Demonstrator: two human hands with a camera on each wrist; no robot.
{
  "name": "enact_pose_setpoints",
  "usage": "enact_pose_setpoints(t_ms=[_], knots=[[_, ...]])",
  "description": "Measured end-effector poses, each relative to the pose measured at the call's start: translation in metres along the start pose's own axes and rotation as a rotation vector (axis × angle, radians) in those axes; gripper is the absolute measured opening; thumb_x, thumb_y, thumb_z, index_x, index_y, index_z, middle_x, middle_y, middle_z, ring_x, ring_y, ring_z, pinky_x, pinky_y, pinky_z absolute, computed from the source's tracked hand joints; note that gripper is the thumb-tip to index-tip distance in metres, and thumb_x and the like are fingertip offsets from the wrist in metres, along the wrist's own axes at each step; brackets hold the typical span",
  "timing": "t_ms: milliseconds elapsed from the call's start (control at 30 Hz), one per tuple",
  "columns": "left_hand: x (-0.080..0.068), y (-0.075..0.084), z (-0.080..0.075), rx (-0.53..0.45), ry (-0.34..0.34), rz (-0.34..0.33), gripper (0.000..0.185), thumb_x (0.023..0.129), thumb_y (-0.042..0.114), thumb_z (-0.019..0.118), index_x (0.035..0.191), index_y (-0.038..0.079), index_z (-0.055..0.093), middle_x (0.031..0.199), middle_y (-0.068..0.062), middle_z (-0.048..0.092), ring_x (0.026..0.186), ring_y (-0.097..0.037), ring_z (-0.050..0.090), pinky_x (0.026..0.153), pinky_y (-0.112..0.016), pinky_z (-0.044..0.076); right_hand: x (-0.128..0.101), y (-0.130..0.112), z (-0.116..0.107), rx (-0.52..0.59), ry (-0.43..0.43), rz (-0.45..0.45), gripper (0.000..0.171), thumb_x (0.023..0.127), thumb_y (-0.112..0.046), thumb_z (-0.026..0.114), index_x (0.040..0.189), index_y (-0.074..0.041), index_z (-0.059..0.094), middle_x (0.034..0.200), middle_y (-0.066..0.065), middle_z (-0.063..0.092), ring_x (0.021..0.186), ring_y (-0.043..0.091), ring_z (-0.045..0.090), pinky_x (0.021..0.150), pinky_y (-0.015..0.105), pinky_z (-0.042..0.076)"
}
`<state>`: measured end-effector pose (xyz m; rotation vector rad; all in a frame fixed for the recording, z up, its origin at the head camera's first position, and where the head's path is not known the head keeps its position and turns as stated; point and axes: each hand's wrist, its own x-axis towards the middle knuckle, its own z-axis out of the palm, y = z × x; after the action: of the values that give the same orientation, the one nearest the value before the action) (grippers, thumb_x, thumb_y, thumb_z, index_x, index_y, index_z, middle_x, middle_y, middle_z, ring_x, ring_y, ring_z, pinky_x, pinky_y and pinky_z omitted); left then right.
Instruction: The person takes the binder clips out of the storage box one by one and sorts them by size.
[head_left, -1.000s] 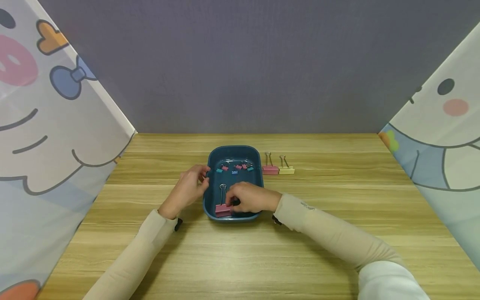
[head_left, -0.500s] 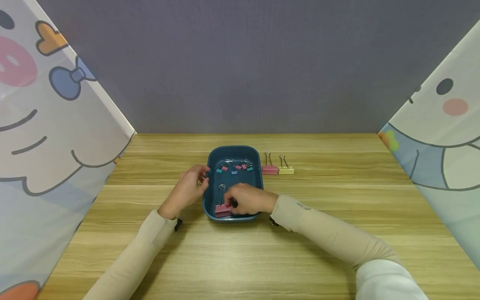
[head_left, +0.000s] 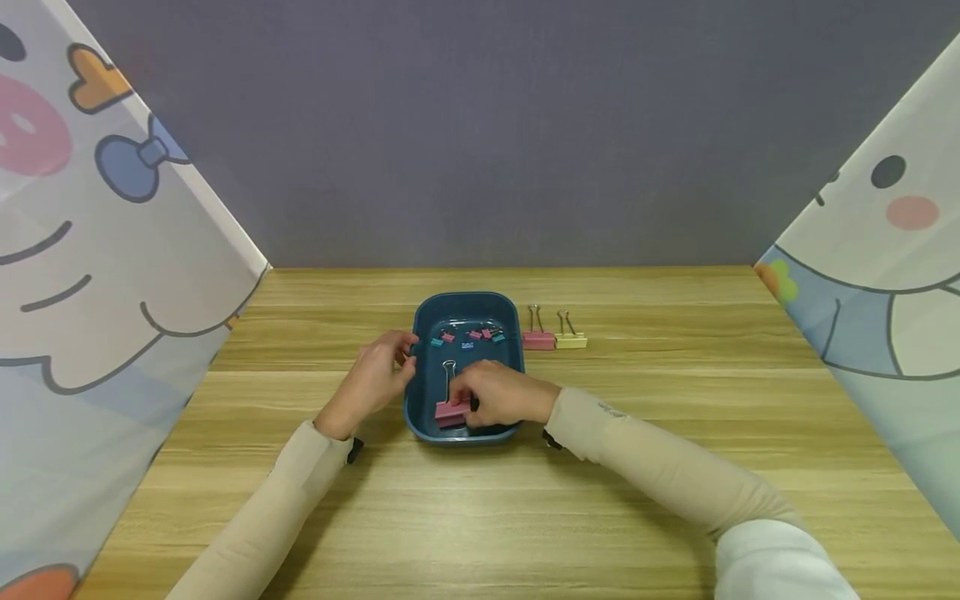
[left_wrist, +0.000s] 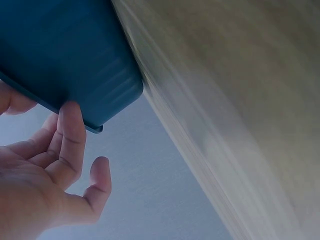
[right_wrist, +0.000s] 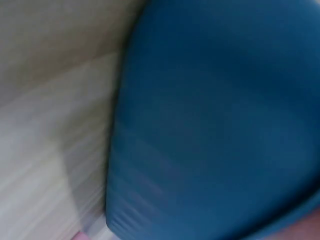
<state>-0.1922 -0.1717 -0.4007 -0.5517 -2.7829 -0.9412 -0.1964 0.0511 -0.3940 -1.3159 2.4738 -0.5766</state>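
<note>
A dark blue tray stands on the table. My left hand holds its left rim; in the left wrist view, bent fingers touch the outer wall below the rim. Inside the tray's near end, my right hand pinches a large pink binder clip by its right end, wire handle pointing away. The clip's right part is hidden by the fingers. Small binder clips in pink, teal and blue lie at the tray's far end. The right wrist view, blurred, shows mainly the tray's outer wall.
Just right of the tray, a large pink binder clip and a pale yellow binder clip lie side by side on the wooden table. A grey panel rises behind; printed cloth panels flank both sides.
The large pink clip in my right hand has shifted slightly away from the near wall and to the right. The left hand and the tray stay almost as they were.
</note>
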Motion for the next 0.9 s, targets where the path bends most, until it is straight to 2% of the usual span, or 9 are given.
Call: enact_pose_setpoints(t_ms=[233,433,633,900], knots=[[0.000,0.000,0.000,-0.002,-0.003,-0.004,0.028,0.085,0.001,0.062,0.112,-0.006,0.060,0.088,-0.008,0.059,0.079,-0.021,0.060,0.078,-0.042,0.038,-0.007,0.004,-0.008,0.002,0.095,-0.009,0.019,0.074,-0.013,0.074,0.092,-0.014,0.070,0.085,-0.006,0.061,0.077,0.013,0.054,0.068,0.024,0.043],[0.001,-0.001,0.000,0.007,0.005,0.011,0.029,0.084,0.002,0.063,0.112,-0.006,0.060,0.087,-0.008,0.060,0.079,-0.021,0.061,0.082,-0.046,0.033,-0.013,0.005,-0.014,0.012,0.146,-0.005,0.019,0.075,-0.012,0.072,0.094,-0.015,0.070,0.087,-0.006,0.061,0.080,0.014,0.055,0.070,0.025,0.044],[0.000,-0.002,0.001,0.008,0.015,0.025,0.028,0.084,0.002,0.063,0.111,-0.006,0.061,0.087,-0.009,0.060,0.077,-0.021,0.060,0.080,-0.044,0.037,-0.018,0.006,-0.020,0.048,0.165,-0.002,0.019,0.075,-0.011,0.072,0.093,-0.015,0.068,0.089,-0.004,0.060,0.082,0.017,0.055,0.072,0.026,0.044],[0.000,-0.002,0.001,0.005,0.018,0.024,0.027,0.085,0.001,0.062,0.111,-0.006,0.061,0.087,-0.009,0.059,0.077,-0.020,0.059,0.066,-0.034,0.046,-0.030,0.007,-0.026,0.062,0.190,0.013,0.019,0.074,-0.010,0.069,0.091,-0.017,0.066,0.089,-0.006,0.058,0.086,0.021,0.057,0.074,0.028,0.043]])
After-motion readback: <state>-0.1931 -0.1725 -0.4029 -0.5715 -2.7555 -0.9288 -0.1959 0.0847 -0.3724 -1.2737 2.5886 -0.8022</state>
